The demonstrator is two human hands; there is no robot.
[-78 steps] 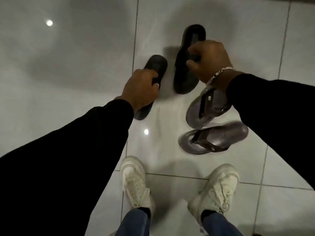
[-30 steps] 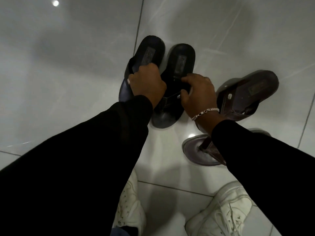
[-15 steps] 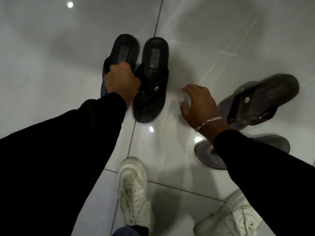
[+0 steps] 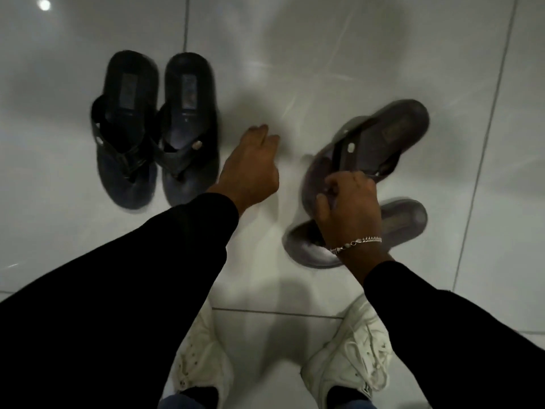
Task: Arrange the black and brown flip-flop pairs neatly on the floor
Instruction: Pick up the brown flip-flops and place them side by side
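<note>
Two black flip-flops stand side by side on the white tiled floor at the upper left, the left one touching the right one, heels pointing away from me. To the right, one brown flip-flop lies tilted, heel toward the upper right, and my right hand grips its toe end. The second brown flip-flop lies below it, partly hidden by that hand. My left hand hovers between the two pairs, fingers loosely apart, holding nothing.
My two white sneakers stand on the tiles at the bottom, close under my arms. Dark grout lines cross the glossy floor. A ceiling light reflects at the upper left.
My left hand has let go of the black flip-flop and moved right. My right hand has moved to the upper brown flip-flop and taken hold of it. The black pair stays side by side.
</note>
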